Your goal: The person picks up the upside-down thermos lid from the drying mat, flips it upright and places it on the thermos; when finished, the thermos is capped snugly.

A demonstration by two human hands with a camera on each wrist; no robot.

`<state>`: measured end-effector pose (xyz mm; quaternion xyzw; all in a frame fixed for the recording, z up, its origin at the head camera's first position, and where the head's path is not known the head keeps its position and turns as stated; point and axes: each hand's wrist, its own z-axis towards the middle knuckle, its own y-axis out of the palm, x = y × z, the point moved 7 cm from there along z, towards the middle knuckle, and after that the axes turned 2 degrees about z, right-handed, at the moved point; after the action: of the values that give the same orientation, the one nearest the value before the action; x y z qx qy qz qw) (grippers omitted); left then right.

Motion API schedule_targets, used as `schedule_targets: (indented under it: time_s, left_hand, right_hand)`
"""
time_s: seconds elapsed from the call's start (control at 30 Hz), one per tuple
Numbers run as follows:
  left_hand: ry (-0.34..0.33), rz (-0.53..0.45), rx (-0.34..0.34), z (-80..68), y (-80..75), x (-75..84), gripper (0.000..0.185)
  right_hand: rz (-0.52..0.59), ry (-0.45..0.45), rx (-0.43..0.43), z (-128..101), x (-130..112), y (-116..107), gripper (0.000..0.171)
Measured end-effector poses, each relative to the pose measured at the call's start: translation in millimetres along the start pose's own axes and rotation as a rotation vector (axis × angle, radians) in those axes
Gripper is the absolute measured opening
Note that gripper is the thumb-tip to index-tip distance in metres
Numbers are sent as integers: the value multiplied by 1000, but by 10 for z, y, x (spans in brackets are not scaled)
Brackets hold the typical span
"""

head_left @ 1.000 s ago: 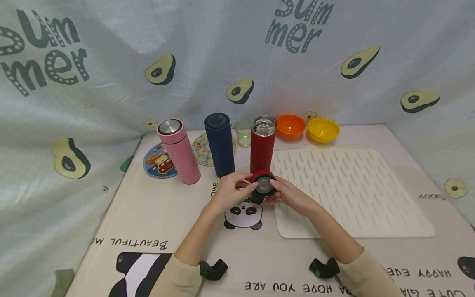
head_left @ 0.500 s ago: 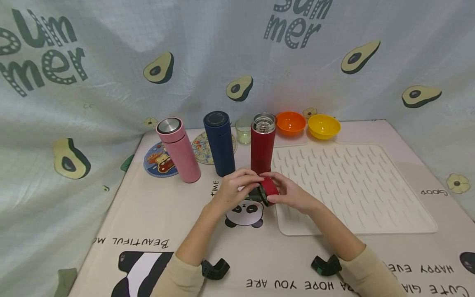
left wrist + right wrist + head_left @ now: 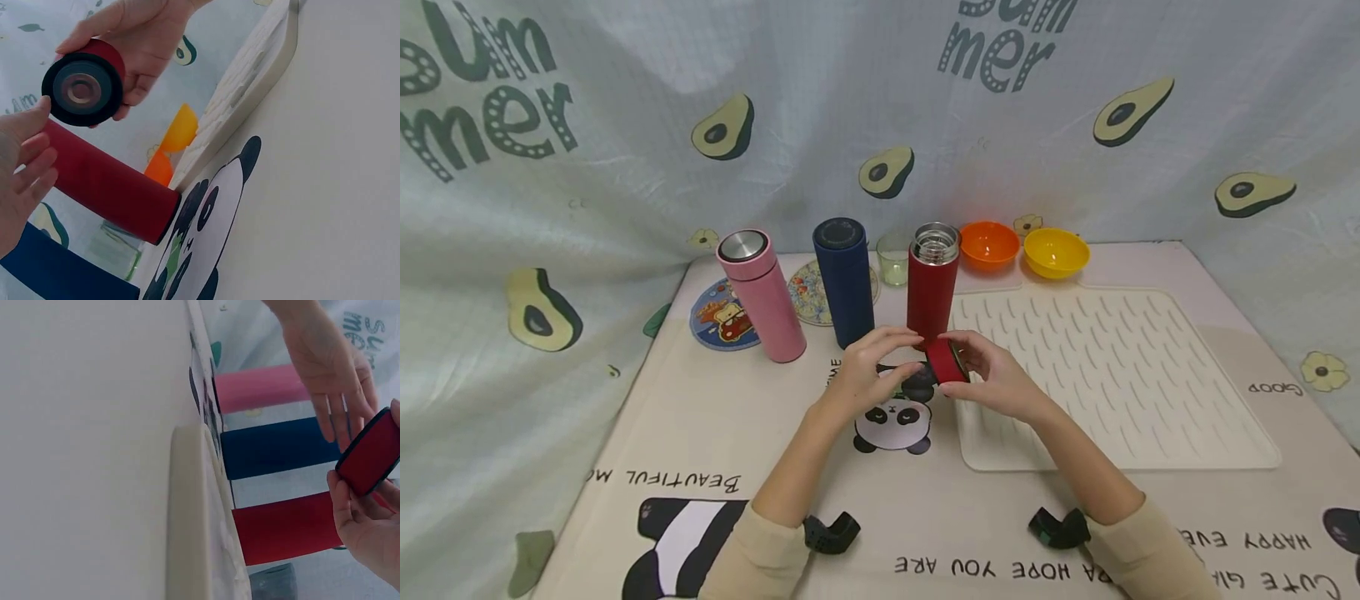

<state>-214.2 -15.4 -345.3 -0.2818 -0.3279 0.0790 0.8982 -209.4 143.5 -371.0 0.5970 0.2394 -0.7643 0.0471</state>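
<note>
From your head view you have three tall flasks standing in a row on the counter (image 3: 715, 433): one pink steel-topped flask (image 3: 762, 297), one dark blue capped flask (image 3: 844, 280) and one red flask with its steel mouth uncovered (image 3: 932, 287). Behind them sit two small plastic bowls, one orange bowl (image 3: 989, 244) and one yellow bowl (image 3: 1056, 252), plus one little green-tinted glass (image 3: 892, 260), two round printed coasters (image 3: 724, 314) and one white ribbed silicone mat (image 3: 1112, 375). Your right hand (image 3: 1000, 385) grips the single round red lid with a black rim (image 3: 946, 361), held on edge just in front of the red flask. Your left hand (image 3: 871, 375) hovers beside the lid, fingers loosely bent and holding nothing. In your left wrist view the lid's black underside with its metal centre faces you, pinched by your right hand above the red flask. In your right wrist view your thumb and fingers clasp the lid's red side, and your left hand's fingers are spread.
</note>
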Motion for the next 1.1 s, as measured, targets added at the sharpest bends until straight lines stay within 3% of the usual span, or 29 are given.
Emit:
schedule_targets:
  time_s: [0.23,0.57,0.73,0.93,1.1]
  left_hand:
    - [-255,-46,42,104,82,-222,73]
    - [-498,-206,138,233,461,-710,94]
    - [-495,-220,143,213,662,-871,93]
    - [-464,-217,150,145,753,-949,94]
    - [-468,-197,104,125,793,-1037,95]
  right_hand:
    - [-137,-70,116,5,-161,-203,65]
    - [-391,-296,341,116,-660,-584,72]
    - [-444,-352,381,295,-822,-673,73]
    - [-373,-335,356,538,-1024,-600,69]
    - [-319,-322,297,750,-1153,-554,64]
